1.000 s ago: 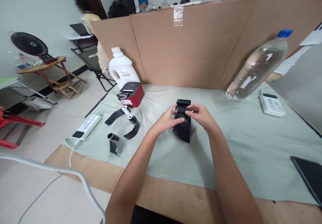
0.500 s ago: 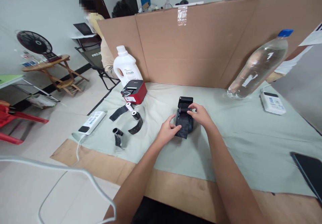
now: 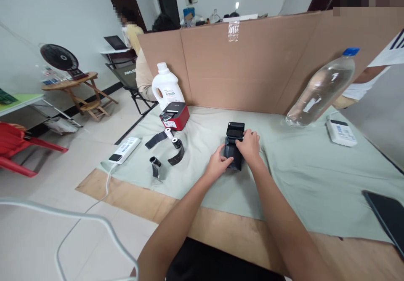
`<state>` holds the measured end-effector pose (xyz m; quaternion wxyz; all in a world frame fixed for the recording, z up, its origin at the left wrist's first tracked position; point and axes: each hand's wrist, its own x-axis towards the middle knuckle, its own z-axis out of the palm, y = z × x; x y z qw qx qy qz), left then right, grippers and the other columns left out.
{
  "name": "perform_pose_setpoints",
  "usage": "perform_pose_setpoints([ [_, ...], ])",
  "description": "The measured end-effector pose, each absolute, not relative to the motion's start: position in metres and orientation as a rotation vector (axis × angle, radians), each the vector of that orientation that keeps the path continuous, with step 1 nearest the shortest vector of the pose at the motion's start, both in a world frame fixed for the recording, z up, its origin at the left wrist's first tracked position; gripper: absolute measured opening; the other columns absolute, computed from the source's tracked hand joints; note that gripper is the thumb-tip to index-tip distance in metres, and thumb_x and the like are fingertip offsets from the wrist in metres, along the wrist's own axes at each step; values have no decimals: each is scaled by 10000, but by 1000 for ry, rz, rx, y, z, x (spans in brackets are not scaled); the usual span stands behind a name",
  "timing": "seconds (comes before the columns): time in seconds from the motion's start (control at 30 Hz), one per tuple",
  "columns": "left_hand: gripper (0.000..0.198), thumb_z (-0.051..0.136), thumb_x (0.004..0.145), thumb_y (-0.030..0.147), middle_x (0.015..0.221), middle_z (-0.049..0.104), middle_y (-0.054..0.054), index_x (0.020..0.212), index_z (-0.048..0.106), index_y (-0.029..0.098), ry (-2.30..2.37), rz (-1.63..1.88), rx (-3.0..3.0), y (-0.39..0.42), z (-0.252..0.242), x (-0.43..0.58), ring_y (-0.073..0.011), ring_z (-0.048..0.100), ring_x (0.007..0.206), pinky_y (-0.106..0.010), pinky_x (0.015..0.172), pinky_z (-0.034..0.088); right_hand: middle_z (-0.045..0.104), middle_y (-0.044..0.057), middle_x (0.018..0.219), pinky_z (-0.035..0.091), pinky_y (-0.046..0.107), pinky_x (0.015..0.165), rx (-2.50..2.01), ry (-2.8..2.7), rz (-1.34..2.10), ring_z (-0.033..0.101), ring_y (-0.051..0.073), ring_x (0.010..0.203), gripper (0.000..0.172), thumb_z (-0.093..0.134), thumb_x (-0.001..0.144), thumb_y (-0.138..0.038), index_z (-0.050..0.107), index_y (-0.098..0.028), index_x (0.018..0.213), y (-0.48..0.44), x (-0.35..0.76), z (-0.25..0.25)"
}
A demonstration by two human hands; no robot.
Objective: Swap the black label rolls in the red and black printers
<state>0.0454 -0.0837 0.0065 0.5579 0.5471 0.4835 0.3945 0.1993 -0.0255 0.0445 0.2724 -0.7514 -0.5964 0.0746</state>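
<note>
A small black portable printer (image 3: 232, 156) stands on the cloth with its lid (image 3: 235, 128) raised. Black film (image 3: 236, 161) hangs over its front from a roll (image 3: 232, 140) at the opening, partly covered by my fingers. My left hand (image 3: 218, 162) holds the printer's left side, thumb on the film and index finger reaching up along the edge. With bent fingers, my right hand (image 3: 251, 144) grips at the right end of the roll; the fingertips are partly hidden. To the left lie three loose film rolls, one black (image 3: 155, 165), one curled (image 3: 177, 150) and one white-cored (image 3: 168, 133).
A red and black box-shaped device (image 3: 176, 116) and a white jug (image 3: 167, 85) stand at back left, before a cardboard screen (image 3: 233, 70). A clear bottle (image 3: 322, 91) leans at right. White corded devices (image 3: 125, 150) and a phone (image 3: 385, 213) lie around; people sit beyond.
My right hand has moved in closer over the roll, its fingers more bent. The film now lies flatter against the printer's front. The head view has shifted slightly.
</note>
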Motion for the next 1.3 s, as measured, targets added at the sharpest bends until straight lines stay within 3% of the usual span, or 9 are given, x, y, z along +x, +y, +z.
perform_pose_setpoints([
  [0.1,962,705,844,311,478,534,103,1610,154,122,1113,923,1326,-84,8,44,-76,415,358,-180,408,313,557,209,1335,378,445,1058,-1828,-1550,340,500,318,1210,617,616,844,-333,447,-103,1390,-17,205,40],
  [0.23,942,672,862,295,485,521,113,1621,133,147,1013,888,1435,-88,15,41,-69,419,377,-175,446,339,558,170,1410,470,365,954,-1546,-1445,659,609,236,1059,683,562,873,-422,408,-145,1478,-7,215,36],
  [0.37,745,644,869,282,482,475,116,1558,376,190,925,788,1532,-90,22,35,-55,381,389,-172,470,338,668,129,1216,486,357,923,-1456,-1461,716,626,204,930,470,526,881,-459,645,-141,1206,-7,228,43],
  [0.47,471,635,868,286,495,488,77,1316,672,144,920,713,1565,-87,23,31,-55,400,410,-182,479,343,686,105,1144,498,346,886,-1467,-1616,801,624,182,856,340,598,833,-357,689,-151,1089,-10,235,50],
  [0.57,340,628,863,277,512,526,42,1130,765,115,929,651,1578,-84,22,28,-65,431,423,-192,478,347,672,105,1170,494,336,889,-1601,-1724,811,631,184,884,331,672,770,-255,703,-168,1087,-11,237,52],
  [0.7,311,627,848,246,563,584,18,1088,776,116,928,612,1550,-81,19,26,-68,456,428,-200,482,361,685,102,1111,479,342,916,-1811,-1687,747,640,241,1014,345,768,721,-280,713,-208,1054,-9,234,45],
  [0.9,318,662,840,276,628,641,-6,1085,778,110,917,593,1537,-79,18,27,-62,458,431,-207,483,370,700,74,969,490,329,818,-1876,-1685,748,659,235,896,376,763,754,-326,672,-238,1109,-9,231,37],
  [1.1,325,638,854,280,577,624,0,1094,776,109,920,589,1606,-80,18,26,-71,464,435,-200,484,366,668,139,1140,488,330,857,-1971,-1740,632,652,238,981,440,673,834,-303,627,-174,1251,-15,222,43],
  [1.3,326,620,855,249,608,661,-18,1106,773,107,921,553,1639,-82,24,26,-78,485,454,-209,516,398,699,126,1115,505,318,835,-1863,-1780,713,662,234,975,446,686,806,-280,633,-165,1234,-14,228,44],
])
